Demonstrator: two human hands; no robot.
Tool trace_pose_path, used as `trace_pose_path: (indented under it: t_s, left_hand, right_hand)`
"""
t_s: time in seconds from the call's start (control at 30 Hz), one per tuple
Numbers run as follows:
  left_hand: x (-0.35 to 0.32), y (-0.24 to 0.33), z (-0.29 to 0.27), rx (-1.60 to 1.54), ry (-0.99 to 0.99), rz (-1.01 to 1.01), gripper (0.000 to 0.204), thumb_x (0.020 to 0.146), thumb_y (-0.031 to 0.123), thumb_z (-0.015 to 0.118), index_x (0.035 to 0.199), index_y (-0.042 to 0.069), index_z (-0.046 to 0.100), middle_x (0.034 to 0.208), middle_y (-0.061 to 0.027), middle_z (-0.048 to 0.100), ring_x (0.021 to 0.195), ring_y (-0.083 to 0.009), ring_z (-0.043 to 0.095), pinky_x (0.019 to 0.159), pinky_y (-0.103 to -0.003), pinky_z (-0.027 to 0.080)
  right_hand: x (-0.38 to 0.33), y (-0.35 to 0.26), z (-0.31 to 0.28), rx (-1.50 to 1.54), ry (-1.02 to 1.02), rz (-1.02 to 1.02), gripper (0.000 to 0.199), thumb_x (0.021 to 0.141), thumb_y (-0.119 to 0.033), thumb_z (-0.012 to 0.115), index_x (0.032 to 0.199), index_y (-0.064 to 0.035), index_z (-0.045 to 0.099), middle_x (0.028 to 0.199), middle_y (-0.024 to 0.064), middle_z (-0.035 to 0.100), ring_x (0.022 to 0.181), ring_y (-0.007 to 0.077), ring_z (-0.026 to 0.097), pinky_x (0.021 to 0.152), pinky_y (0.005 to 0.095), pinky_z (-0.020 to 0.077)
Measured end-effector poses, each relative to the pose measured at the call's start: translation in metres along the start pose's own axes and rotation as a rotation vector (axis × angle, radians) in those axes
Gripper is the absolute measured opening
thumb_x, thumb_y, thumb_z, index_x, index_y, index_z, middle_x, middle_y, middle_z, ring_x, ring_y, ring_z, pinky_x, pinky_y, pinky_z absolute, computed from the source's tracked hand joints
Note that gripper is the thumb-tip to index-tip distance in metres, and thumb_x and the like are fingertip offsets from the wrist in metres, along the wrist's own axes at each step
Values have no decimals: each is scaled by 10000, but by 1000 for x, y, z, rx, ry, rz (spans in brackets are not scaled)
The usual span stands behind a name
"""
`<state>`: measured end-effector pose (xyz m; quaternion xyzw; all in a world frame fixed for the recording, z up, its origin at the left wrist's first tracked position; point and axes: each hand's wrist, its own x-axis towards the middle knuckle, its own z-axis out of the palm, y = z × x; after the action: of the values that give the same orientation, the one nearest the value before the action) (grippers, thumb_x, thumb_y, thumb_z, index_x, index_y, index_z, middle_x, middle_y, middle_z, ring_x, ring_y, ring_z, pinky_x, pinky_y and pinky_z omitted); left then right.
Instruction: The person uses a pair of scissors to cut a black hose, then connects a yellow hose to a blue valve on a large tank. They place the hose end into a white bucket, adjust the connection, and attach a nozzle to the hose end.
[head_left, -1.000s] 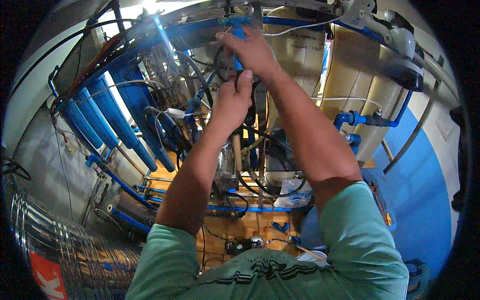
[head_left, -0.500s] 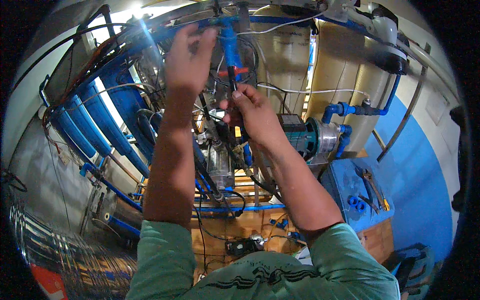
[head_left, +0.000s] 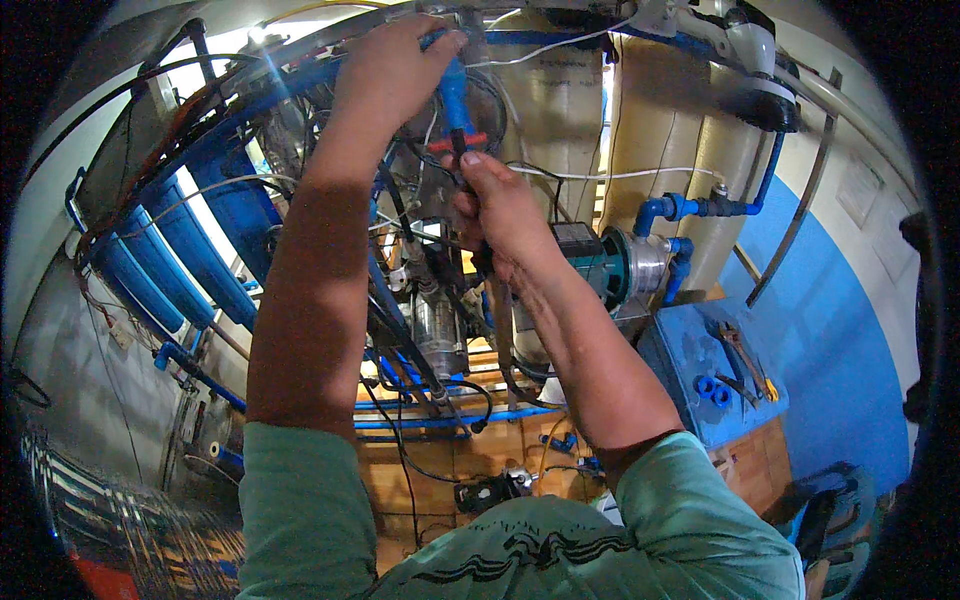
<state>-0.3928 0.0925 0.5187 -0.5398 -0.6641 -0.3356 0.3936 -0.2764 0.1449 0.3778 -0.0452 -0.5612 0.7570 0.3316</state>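
Up to the top of the blue pipe [head_left: 453, 100], the left hand [head_left: 390, 75] has been brought; half a second ago it was held beside the pipe with its fingers spread. Seen from the head, the blue pipe is set high up, near the middle. Its top is reached by the left hand's bent fingers, but whether it is held tight cannot be told. Lower down, the black tube [head_left: 459, 146] is wrapped by the right hand [head_left: 505, 205], just below the red handle [head_left: 474, 141]. Off to the right, a wrench [head_left: 737, 350] is laid on a blue box [head_left: 665, 345]. It seems that the pipe and tube are being fitted together. Next, a steady hold on the tube is probably needed, with the pipe's top gripped firmly.
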Motion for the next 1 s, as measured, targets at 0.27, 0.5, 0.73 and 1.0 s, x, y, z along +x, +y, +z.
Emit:
trace_pose_path:
  t_s: [0.27,0.5,0.73,1.0]
  left_hand:
    - [7,-3,0,182,39,59,503,865,565,586,1071,123,710,903,-190,698,860,-386,672,793,-463,530]
    - [9,3,1,339,49,32,463,868,516,596,1011,86,694,899,-177,697,852,-368,671,759,-473,532]
    - [-2,16,-4,358,123,25,445,877,431,610,851,-3,701,816,-228,667,829,-385,656,778,-476,520]
    - [2,23,-7,188,69,-117,444,839,439,649,928,9,717,911,-232,680,896,-402,649,825,-474,511]
  right_hand:
    - [-6,-8,8,95,20,95,264,1015,-335,459,1078,-125,606,628,-27,469,449,88,392,404,267,320]
    - [-10,-9,15,223,-8,103,282,1027,-360,434,1118,-118,548,614,-37,403,462,94,356,429,265,314]
    - [-8,-9,15,278,-38,153,267,1026,-357,436,1056,-122,559,600,-31,414,438,101,369,409,272,323]
    - [-9,-8,14,370,-81,176,293,1021,-389,456,1092,-122,552,635,-42,419,486,85,362,459,250,349]
